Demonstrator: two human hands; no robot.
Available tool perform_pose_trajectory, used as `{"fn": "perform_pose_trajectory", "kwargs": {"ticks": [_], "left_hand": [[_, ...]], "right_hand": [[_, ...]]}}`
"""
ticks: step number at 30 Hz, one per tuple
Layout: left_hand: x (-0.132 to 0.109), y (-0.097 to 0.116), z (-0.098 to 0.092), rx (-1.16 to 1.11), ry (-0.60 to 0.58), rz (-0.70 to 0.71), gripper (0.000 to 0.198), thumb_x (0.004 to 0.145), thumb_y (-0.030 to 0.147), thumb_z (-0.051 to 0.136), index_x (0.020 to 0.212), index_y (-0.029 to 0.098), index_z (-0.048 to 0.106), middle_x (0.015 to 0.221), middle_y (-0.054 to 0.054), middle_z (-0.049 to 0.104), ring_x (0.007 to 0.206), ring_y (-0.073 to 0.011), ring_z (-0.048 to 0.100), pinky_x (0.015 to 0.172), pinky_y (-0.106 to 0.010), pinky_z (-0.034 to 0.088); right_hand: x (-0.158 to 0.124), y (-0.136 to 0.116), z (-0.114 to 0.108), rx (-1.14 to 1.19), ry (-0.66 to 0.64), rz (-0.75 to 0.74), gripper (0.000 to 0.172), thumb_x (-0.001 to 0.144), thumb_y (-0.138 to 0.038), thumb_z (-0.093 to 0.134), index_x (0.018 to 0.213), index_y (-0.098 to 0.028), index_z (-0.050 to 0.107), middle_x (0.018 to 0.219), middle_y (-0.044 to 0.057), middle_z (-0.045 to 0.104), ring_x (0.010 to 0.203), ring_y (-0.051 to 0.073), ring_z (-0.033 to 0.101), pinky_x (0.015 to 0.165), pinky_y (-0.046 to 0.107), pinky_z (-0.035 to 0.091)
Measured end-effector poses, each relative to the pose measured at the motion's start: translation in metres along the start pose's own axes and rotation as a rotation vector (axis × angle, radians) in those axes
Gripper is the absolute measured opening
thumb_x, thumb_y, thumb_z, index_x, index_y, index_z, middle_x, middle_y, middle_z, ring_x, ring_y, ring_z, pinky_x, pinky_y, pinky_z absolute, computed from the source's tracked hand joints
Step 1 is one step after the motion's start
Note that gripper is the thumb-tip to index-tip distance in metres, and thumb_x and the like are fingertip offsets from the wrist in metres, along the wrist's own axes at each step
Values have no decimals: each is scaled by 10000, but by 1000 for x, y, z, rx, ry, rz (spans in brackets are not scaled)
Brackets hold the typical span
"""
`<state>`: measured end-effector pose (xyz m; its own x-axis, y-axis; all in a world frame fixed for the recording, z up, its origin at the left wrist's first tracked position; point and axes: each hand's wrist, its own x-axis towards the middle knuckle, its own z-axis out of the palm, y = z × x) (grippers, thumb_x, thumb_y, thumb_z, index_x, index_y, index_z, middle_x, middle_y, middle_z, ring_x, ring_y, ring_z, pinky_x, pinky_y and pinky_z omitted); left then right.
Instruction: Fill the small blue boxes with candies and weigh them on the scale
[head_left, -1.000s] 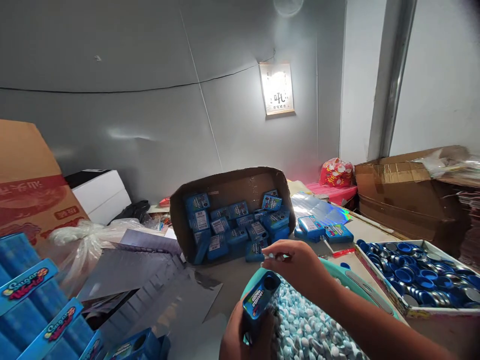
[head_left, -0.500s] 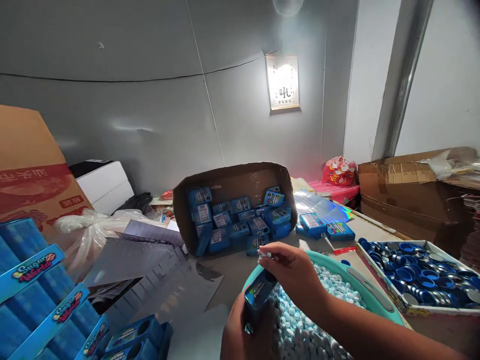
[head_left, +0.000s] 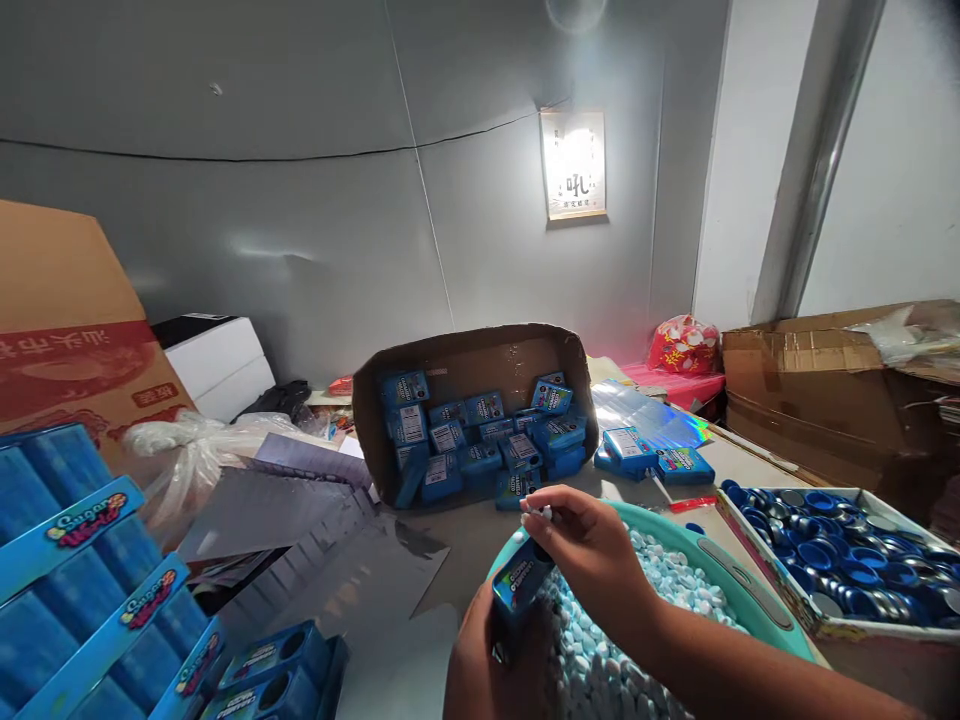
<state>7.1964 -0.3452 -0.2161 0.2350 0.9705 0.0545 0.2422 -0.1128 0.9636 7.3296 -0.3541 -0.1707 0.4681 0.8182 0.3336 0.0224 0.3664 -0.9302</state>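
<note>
My left hand [head_left: 480, 655] is wrapped round a small blue candy box [head_left: 516, 588], tilted over the near side of a teal basin [head_left: 796, 642]. Small white and pale-blue candies [head_left: 611, 655] fill the basin. Just above the box, my right hand [head_left: 596, 550] pinches a few white candies [head_left: 538, 510] between thumb and fingers. The box's top end is partly hidden behind that hand. At the lower left lie more blue boxes [head_left: 289, 655] with round dark openings.
Behind the basin, a cardboard carton [head_left: 480, 360] on its side holds several blue boxes. To the right stands a tray [head_left: 862, 632] of blue and silver round caps. A red-handled tool [head_left: 693, 504] lies between. Stacked blue display packs [head_left: 82, 570] stand at left.
The view has shifted slightly, so the surroundings appear a little further right. Both hands keep nearly the same pose, with the candies still pinched above the box.
</note>
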Motion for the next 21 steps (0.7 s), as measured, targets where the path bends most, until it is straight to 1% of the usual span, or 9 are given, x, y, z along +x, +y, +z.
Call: {"fn": "perform_pose_trajectory", "kwargs": {"ticks": [4,6,9,13,17,21], "left_hand": [[0,-1,1,-49,20,3,397,739,469,699,1011,180,707,1022,-112,756,1021,-304,681,892,-356,529],[1,-2,1,-62,18,2,425,735,474,702,1044,183,707,1024,-111,758,1011,-303,683,900,-361,526],[1,-2,2,-66,16,11,480,745,495,683,1099,172,699,1047,-118,753,999,-304,686,907,-374,519],[-1,1,2,-67,27,8,481,748,520,682,1079,171,704,1049,-124,751,1000,-312,684,903,-380,515],[-2,4,1,-70,-10,8,505,773,552,665,1116,182,695,1049,-116,748,986,-306,689,889,-387,518],[-4,6,-1,-92,-67,14,561,791,589,651,1166,172,660,1095,-126,733,1007,-298,688,903,-378,513]], "right_hand": [[-1,2,1,28,-3,12,269,804,-422,744,905,-175,711,813,51,698,747,148,614,679,267,492],[-2,2,1,49,-10,12,257,814,-421,739,901,-182,703,810,43,689,744,142,599,666,258,482],[-2,1,2,72,-10,11,236,821,-412,736,887,-190,691,826,40,686,773,145,602,689,257,487],[-2,-1,2,93,-3,5,224,815,-407,743,854,-195,684,839,39,685,800,150,608,719,265,489],[-2,-6,1,132,-8,22,242,794,-415,768,829,-194,678,850,38,684,824,156,611,754,277,482],[-1,-10,0,156,-1,61,310,785,-478,768,822,-183,679,850,46,691,826,159,611,777,292,479]]}}
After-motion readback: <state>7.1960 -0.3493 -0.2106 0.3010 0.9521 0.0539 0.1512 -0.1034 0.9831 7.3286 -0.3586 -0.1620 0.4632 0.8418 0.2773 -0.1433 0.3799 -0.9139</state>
